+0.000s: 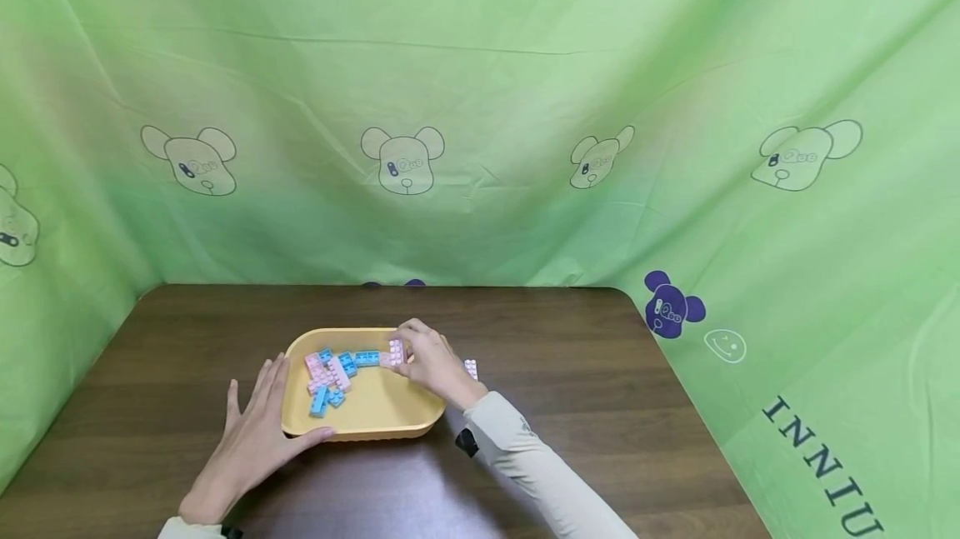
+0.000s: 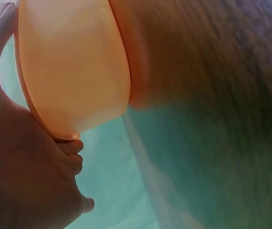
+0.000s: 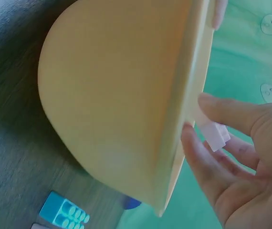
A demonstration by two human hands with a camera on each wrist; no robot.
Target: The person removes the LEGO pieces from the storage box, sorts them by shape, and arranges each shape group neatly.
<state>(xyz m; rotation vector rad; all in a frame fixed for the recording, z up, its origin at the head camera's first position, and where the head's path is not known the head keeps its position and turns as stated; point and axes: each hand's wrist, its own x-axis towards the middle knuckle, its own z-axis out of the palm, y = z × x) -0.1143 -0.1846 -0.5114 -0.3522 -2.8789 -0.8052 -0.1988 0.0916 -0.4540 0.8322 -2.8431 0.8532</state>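
A yellow plastic basket [image 1: 375, 418] stands on the table, with pink bricks [image 1: 317, 368] and blue bricks [image 1: 318, 401] lying mostly toward its left side. Over the basket's right part, my right hand [image 1: 435, 364] pinches a pink toy brick [image 3: 214, 136] between thumb and fingers. Spread along the basket's left end, my left hand [image 1: 258, 431] touches the rim with extended fingers, its thumb lying at the front rim. From the left wrist, the basket's outer wall [image 2: 74, 62] fills the upper middle beside the left hand [image 2: 31, 162].
Just right of the basket, partly behind the right wrist, a pink brick [image 1: 471, 368] lies on the brown wooden table [image 1: 570, 389]. The right wrist view shows a blue brick [image 3: 64, 210] on the table outside the basket. A green curtain [image 1: 480, 214] hangs around the table.
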